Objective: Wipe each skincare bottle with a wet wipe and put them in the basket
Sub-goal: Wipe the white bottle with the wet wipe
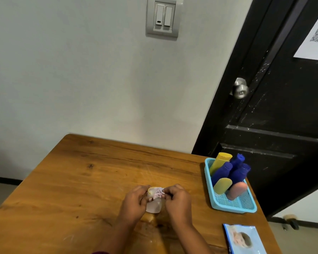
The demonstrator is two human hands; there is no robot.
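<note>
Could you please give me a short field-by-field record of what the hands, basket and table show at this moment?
left hand: grips pale bottle
right hand: pinches wet wipe against the bottle's top
basket: light blue, right side of table, holds six bottles: three blue, two yellow, one peach
wipe packet: lies on table, near right corner
bottles outside basket: only the held one visible

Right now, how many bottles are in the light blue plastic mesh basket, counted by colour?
Yellow plastic bottles: 2
Dark blue plastic bottles: 3
Salmon-pink plastic bottle: 1
Total in the light blue mesh basket: 6
</note>
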